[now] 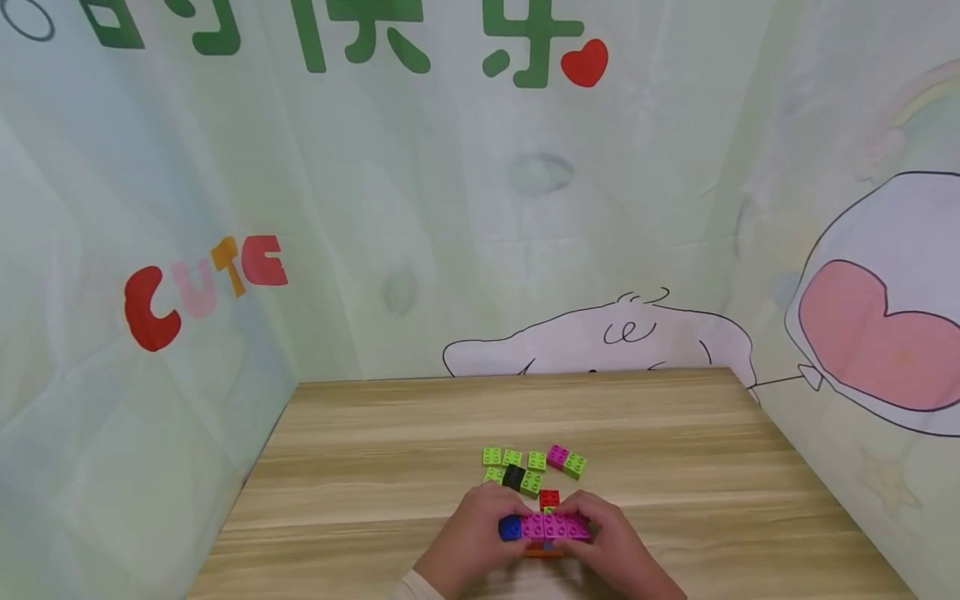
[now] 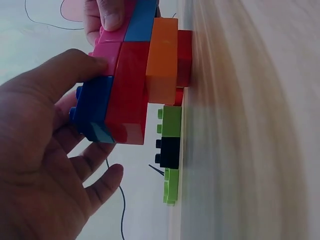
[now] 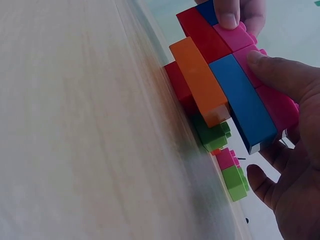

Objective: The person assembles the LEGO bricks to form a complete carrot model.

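A stack of toy building bricks stands near the table's front edge. Its top row has a dark blue brick on the left and pink bricks beside it. Below come a red brick and a blue brick, then an orange brick, with a red brick at the bottom. My left hand grips the left part of the top row, thumb on a pink brick. The right hand holds the right part, its thumb also on pink. Fingers behind the stack are partly hidden.
Just behind the stack lies a red brick. Farther back are several lime green bricks, a black brick and a pink brick. The wooden table meets a printed cloth backdrop at the back and sides.
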Action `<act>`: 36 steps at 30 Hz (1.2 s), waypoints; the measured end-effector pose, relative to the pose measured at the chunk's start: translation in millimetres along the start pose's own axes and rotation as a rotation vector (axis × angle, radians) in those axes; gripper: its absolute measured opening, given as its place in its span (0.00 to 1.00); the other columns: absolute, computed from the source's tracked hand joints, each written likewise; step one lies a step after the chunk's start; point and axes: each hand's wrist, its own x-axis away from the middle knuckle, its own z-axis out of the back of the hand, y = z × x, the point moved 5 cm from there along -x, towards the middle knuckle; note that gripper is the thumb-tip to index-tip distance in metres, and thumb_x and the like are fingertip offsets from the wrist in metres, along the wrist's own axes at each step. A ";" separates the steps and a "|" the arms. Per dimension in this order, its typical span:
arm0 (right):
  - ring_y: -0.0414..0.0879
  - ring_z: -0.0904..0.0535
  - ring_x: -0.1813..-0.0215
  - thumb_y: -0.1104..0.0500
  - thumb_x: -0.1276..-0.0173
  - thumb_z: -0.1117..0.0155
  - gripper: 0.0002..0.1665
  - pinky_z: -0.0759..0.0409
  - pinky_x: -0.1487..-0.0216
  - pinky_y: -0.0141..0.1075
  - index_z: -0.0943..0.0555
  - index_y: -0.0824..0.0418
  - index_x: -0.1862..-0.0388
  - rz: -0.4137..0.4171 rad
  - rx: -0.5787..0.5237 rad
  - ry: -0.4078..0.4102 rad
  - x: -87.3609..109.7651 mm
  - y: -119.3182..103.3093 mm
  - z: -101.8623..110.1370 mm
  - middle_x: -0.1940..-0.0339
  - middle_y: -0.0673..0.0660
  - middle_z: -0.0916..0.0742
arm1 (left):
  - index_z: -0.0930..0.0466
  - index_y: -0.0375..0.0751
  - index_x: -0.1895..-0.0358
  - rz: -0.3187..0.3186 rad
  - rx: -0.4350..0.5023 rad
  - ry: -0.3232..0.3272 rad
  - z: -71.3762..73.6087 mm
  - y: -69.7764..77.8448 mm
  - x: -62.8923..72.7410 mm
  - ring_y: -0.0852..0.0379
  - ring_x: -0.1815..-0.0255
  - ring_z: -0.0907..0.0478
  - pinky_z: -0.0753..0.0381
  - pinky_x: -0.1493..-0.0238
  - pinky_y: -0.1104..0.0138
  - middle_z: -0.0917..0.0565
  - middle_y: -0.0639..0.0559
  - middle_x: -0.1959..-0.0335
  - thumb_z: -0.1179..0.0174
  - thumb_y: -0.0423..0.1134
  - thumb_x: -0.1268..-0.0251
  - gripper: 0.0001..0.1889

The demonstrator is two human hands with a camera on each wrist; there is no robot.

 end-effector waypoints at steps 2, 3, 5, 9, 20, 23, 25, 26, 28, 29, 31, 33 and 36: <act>0.38 0.19 0.55 0.49 0.36 0.22 0.13 0.20 0.52 0.31 0.15 0.43 0.54 0.007 0.003 0.006 -0.5 0.6 -0.2 0.56 0.41 0.14 | 0.11 0.56 0.57 0.038 0.029 -0.017 -1.1 -1.3 -1.0 0.65 0.50 0.21 0.21 0.43 0.62 0.15 0.68 0.55 0.21 0.42 0.50 0.15; 0.38 0.19 0.55 0.49 0.36 0.22 0.13 0.20 0.52 0.31 0.15 0.43 0.54 0.007 0.002 0.007 -0.6 0.8 -0.4 0.56 0.41 0.14 | 0.11 0.56 0.58 0.058 0.044 -0.026 -1.5 -1.7 -1.5 0.65 0.50 0.22 0.21 0.43 0.63 0.15 0.68 0.55 0.21 0.42 0.50 0.15; 0.38 0.19 0.54 0.50 0.37 0.22 0.13 0.20 0.52 0.31 0.15 0.43 0.55 0.004 0.003 0.008 -1.1 1.2 -0.9 0.57 0.41 0.14 | 0.12 0.54 0.59 0.081 0.062 -0.034 -1.9 -1.3 -2.1 0.65 0.52 0.22 0.20 0.45 0.63 0.15 0.67 0.56 0.21 0.40 0.52 0.15; 0.38 0.19 0.54 0.51 0.37 0.22 0.13 0.20 0.52 0.31 0.16 0.44 0.55 -0.016 -0.002 0.007 -1.9 1.5 -1.9 0.56 0.41 0.14 | 0.12 0.52 0.61 0.110 0.063 -0.035 -1.1 0.9 -3.3 0.65 0.56 0.23 0.19 0.48 0.64 0.17 0.67 0.60 0.20 0.37 0.56 0.16; 0.40 0.19 0.52 0.53 0.29 0.28 0.10 0.20 0.52 0.33 0.14 0.52 0.52 -0.062 -0.026 0.131 -2.1 13.2 10.7 0.54 0.47 0.12 | 0.14 0.58 0.58 0.199 0.159 -0.073 -3.9 -5.5 1.4 0.64 0.50 0.22 0.20 0.43 0.60 0.17 0.68 0.55 0.21 0.42 0.49 0.15; 0.41 0.20 0.51 0.57 0.26 0.32 0.10 0.21 0.53 0.34 0.14 0.56 0.49 -0.120 -0.011 0.285 -6.7 28.3 25.6 0.53 0.50 0.12 | 0.14 0.59 0.57 0.219 0.203 -0.076 -4.6 -7.6 2.0 0.64 0.50 0.22 0.20 0.44 0.59 0.16 0.69 0.55 0.20 0.46 0.47 0.16; 0.44 0.20 0.50 0.58 0.29 0.29 0.12 0.21 0.51 0.38 0.14 0.57 0.48 -0.132 0.036 0.354 -12.9 38.8 33.6 0.52 0.51 0.12 | 0.14 0.60 0.56 0.235 0.218 -0.081 -5.3 -9.6 2.1 0.65 0.51 0.22 0.20 0.44 0.58 0.16 0.70 0.56 0.20 0.48 0.48 0.17; 0.45 0.20 0.48 0.58 0.30 0.28 0.15 0.21 0.49 0.40 0.14 0.57 0.46 -0.145 0.064 0.363 -16.9 44.6 36.0 0.51 0.51 0.12 | 0.14 0.61 0.56 0.240 0.222 -0.083 -5.7 -10.6 2.2 0.64 0.52 0.22 0.21 0.44 0.57 0.16 0.70 0.56 0.20 0.48 0.48 0.17; 0.50 0.20 0.44 0.58 0.34 0.24 0.21 0.21 0.44 0.46 0.15 0.57 0.43 -0.159 0.116 0.354 -26.1 54.4 38.6 0.47 0.53 0.13 | 0.13 0.60 0.55 0.243 0.220 -0.083 -5.9 -11.9 2.2 0.64 0.51 0.22 0.21 0.43 0.56 0.15 0.69 0.56 0.20 0.48 0.48 0.17; 0.53 0.20 0.41 0.57 0.35 0.23 0.24 0.22 0.40 0.50 0.16 0.57 0.41 -0.166 0.132 0.340 -30.8 58.8 38.8 0.45 0.55 0.14 | 0.13 0.60 0.55 0.243 0.215 -0.083 -5.8 -12.3 2.4 0.64 0.50 0.21 0.21 0.42 0.55 0.15 0.69 0.55 0.20 0.48 0.48 0.16; 0.58 0.22 0.35 0.56 0.36 0.22 0.28 0.26 0.33 0.57 0.17 0.57 0.37 -0.190 0.157 0.306 -39.9 67.4 37.9 0.40 0.57 0.15 | 0.12 0.60 0.55 0.245 0.215 -0.086 -6.4 -13.2 2.6 0.63 0.50 0.21 0.22 0.41 0.55 0.15 0.68 0.55 0.20 0.48 0.47 0.16; 0.61 0.25 0.32 0.55 0.38 0.21 0.31 0.32 0.29 0.61 0.18 0.58 0.36 -0.207 0.185 0.269 -47.8 73.6 35.6 0.38 0.59 0.16 | 0.12 0.59 0.55 0.237 0.216 -0.088 -7.1 -13.5 2.8 0.63 0.49 0.21 0.21 0.41 0.55 0.14 0.68 0.54 0.20 0.47 0.46 0.15; 0.61 0.24 0.33 0.54 0.39 0.21 0.28 0.34 0.29 0.64 0.16 0.57 0.39 -0.235 0.251 0.231 -55.7 78.7 31.9 0.40 0.58 0.14 | 0.11 0.59 0.54 0.228 0.223 -0.087 -8.9 -14.4 3.3 0.64 0.49 0.21 0.21 0.41 0.57 0.15 0.68 0.54 0.21 0.47 0.46 0.15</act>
